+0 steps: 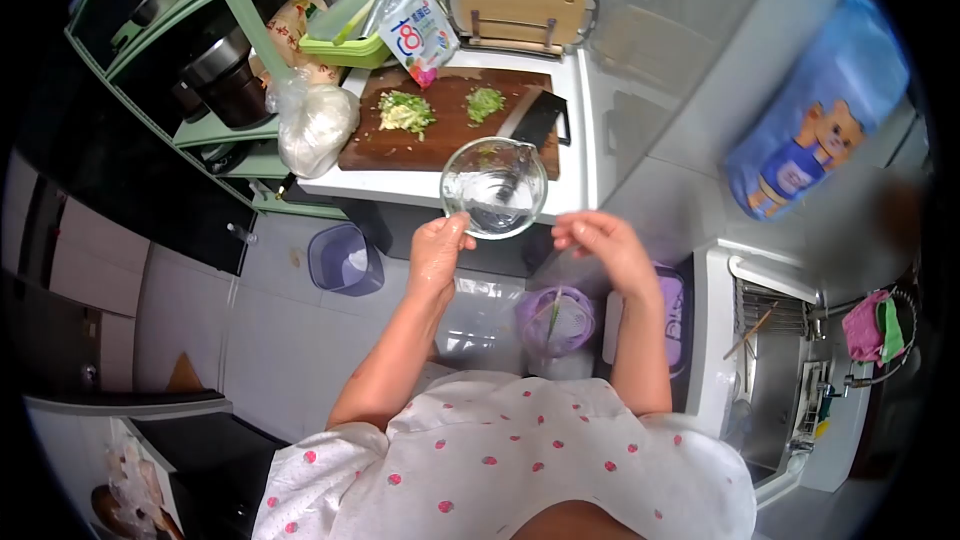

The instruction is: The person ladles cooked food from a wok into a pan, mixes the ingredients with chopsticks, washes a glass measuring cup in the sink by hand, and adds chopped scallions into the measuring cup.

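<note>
My left hand (437,250) grips the near-left rim of a clear glass bowl (541,202), thumb and fingers closed on it. The bowl is in front of the near edge of a wooden cutting board (375,152). To the right of the bowl, apart from it, my right hand (605,245) is raised with fingers loosely bent and apart, holding nothing visible. On the board lie a pile of chopped green and pale pieces (405,113) and a smaller pile of chopped greens (485,103). A cleaver (538,120) with a dark blade rests at the board's right side.
Behind the board stand a green basket (345,52), a white packet (415,30) and a rack with a light board (515,15). A knotted plastic bag (318,128) sits left. Green shelves (230,130) hold pots. A bin (345,258) is on the floor; a sink (770,380) is right.
</note>
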### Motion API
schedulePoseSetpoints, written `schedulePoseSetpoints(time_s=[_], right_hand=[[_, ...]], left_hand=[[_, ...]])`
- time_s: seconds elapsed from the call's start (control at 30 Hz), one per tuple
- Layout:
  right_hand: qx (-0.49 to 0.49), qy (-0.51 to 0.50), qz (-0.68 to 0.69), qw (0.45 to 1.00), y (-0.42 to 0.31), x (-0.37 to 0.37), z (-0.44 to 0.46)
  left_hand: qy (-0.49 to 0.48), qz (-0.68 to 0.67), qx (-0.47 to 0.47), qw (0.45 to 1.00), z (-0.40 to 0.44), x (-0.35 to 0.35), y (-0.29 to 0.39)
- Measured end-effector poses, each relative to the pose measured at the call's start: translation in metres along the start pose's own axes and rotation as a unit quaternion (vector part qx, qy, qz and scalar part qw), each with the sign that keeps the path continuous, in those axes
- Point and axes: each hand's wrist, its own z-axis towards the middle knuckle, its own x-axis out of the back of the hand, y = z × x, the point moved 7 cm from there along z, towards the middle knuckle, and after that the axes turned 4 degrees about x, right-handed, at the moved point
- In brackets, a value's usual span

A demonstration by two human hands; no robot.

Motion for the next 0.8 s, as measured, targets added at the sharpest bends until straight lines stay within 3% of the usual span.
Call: schedulePoseSetpoints(time_s=[0.13,0.17,0.2,0.23,0.27,0.3,0.33,0.37,0.63,0.8], right_hand=[[0.042,-0.034,0.181,0.982,-0.001,-0.024,0.090],[-0.020,0.091,-0.024,0.995,0.022,-0.016,0.115],[-0.022,0.116,-0.391,0.913,0.017,-0.024,0.124],[-0.023,0.123,-0.703,0.700,0.011,-0.037,0.132],[0.010,0.171,-0.534,0.828,0.023,-0.039,0.148],[0.042,0.211,-0.342,0.915,0.026,-0.045,0.160],[-0.003,0.175,-0.319,0.931,0.035,-0.052,0.172],[0.028,0.183,-0.376,0.908,0.029,-0.062,0.180],[0.141,0.176,-0.293,0.929,-0.013,-0.103,0.271],[0.243,0.183,-0.326,0.895,-0.004,-0.108,0.345]], left_hand=[[0.014,0.016,-0.009,1.000,0.036,0.055,0.044],[0.011,0.023,-0.007,1.000,0.046,0.066,0.052],[0.011,0.035,-0.003,0.999,0.056,0.077,0.059],[0.008,0.036,-0.001,0.999,0.066,0.087,0.064],[0.012,0.047,0.013,0.999,0.077,0.098,0.066],[0.017,0.058,0.028,0.998,0.085,0.106,0.067],[0.015,0.055,0.032,0.998,0.093,0.112,0.069],[0.010,0.060,0.040,0.997,0.101,0.117,0.071],[0.023,0.058,0.040,0.997,0.153,0.130,0.095],[0.066,0.022,0.010,0.998,0.185,0.136,0.110]])
